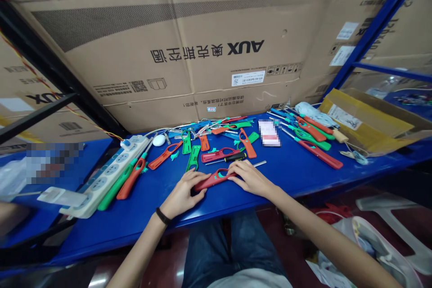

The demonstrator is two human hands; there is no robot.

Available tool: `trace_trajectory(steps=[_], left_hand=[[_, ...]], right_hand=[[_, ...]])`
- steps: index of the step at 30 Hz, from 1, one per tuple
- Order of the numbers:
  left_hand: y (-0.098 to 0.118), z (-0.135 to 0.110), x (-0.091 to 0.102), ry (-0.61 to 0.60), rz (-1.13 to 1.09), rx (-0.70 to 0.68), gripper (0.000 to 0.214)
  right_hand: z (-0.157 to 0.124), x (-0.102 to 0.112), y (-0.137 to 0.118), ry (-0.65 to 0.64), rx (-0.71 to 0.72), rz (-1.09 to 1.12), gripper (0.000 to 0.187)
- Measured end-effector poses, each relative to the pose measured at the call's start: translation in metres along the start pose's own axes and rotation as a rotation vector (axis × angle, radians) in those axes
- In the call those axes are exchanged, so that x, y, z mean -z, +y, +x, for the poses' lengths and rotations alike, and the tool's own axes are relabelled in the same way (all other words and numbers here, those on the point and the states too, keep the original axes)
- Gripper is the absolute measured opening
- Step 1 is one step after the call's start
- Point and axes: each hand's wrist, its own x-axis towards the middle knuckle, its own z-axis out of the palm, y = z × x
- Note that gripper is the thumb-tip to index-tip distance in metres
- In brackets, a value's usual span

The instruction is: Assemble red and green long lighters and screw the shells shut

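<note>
Near the front edge of the blue table lies a red long-nosed lighter (213, 181) with a green trigger, its metal nozzle pointing right. My left hand (185, 192) is closed round its handle end. The fingers of my right hand (248, 177) grip the same lighter where the nozzle begins. Just beyond sits a screwdriver (235, 157) with a black and yellow handle, beside a red lighter shell half (219, 155). Green shell halves (193, 157) and orange ones (248, 144) lie scattered behind my hands.
A white power strip (110, 173) runs along the left, next to green and orange lighters (133, 177). At right are several lighters (320, 153) and an open yellow-taped carton (364, 119). A large cardboard box (202, 18) stands behind the blue table (141, 216).
</note>
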Motion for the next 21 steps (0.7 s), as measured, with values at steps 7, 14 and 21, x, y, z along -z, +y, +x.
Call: trace_trajectory(steps=[7,14,21], left_hand=[[0.0039,-0.008,0.0029,-0.013,0.12,0.012,0.047],[0.0038,-0.0052,-0.0044,0.057,0.213,-0.012,0.036],[0.0,-0.0023,-0.0068,0.071,0.293,-0.082,0.037]], right_hand=[[-0.0016,0.0015,0.0048,-0.018,-0.05,-0.018,0.015],[0.0041,0.0054,0.0074,-0.072,-0.043,-0.031,0.014],[-0.0045,0.0046,0.0077,-0.009,-0.011,0.02,0.026]])
